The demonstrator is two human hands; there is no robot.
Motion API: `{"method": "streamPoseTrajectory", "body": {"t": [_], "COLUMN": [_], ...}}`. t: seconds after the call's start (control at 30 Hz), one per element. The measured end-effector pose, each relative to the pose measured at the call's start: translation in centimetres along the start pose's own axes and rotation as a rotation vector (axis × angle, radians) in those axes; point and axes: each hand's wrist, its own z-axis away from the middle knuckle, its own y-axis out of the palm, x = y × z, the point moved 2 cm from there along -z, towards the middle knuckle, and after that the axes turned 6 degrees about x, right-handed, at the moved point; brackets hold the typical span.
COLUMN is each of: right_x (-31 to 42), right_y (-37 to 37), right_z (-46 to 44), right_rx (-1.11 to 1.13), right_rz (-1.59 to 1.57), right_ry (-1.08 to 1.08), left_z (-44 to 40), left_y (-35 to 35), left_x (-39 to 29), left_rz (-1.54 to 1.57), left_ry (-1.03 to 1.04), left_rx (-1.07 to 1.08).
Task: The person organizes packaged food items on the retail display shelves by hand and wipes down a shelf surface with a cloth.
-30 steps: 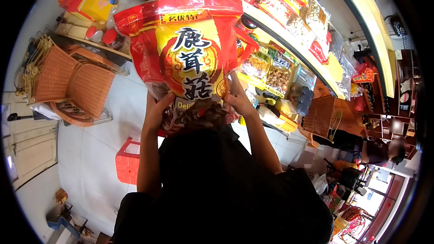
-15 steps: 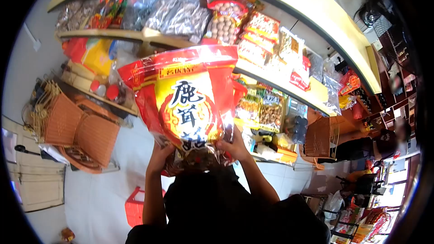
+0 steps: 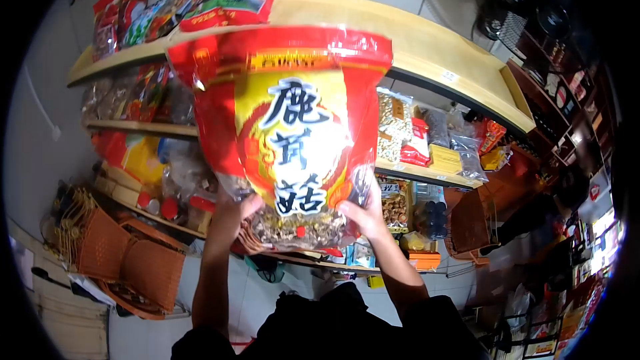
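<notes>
A large red and yellow bag of dried mushrooms point(image 3: 293, 127) is held up in front of me, its printed face with big black characters toward the camera. Dried pieces show through the clear lower part. My left hand point(image 3: 233, 217) grips the bag's lower left corner, thumb on the front. Gripping the lower right corner is my right hand point(image 3: 365, 213), its thumb also pressed on the front. The other fingers of both hands are mostly hidden behind the bag.
Behind the bag stand wooden shelves point(image 3: 440, 70) with packaged dried goods. Red packets point(image 3: 233, 0) lie on the top shelf at left. A wicker chair point(image 3: 133, 253) stands at lower left, another chair point(image 3: 467, 223) at right. A fan point(image 3: 500, 0) is at upper right.
Both hands have raised the bag of dried mushrooms higher and nearer the camera, so it looks larger. My view has shifted up, and the top shelf with its packets now shows.
</notes>
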Motion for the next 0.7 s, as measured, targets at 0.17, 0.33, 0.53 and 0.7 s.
{"method": "streamPoseTrajectory", "body": {"t": [0.17,0.33,0.53,0.7], "right_x": [5.4,10.6,12.0,10.9], "right_y": [-3.0,-5.0,-8.9,-11.0], "right_z": [-6.7,-14.3,-24.4,-31.6], "right_rx": [-0.093,-0.173,-0.138,-0.087], "right_rz": [0.069,0.039,-0.204,-0.264], "right_ry": [-0.132,-0.196,-0.124,-0.1], "left_z": [-8.5,-15.9,-23.9,-29.3], "left_y": [2.3,5.3,8.7,8.1], "left_x": [-5.1,-12.3,-20.9,-22.8], "left_rz": [-0.098,-0.146,-0.167,-0.186], "left_ry": [0.074,0.252,0.289,0.111], "left_rx": [0.074,0.062,0.295,0.217]}}
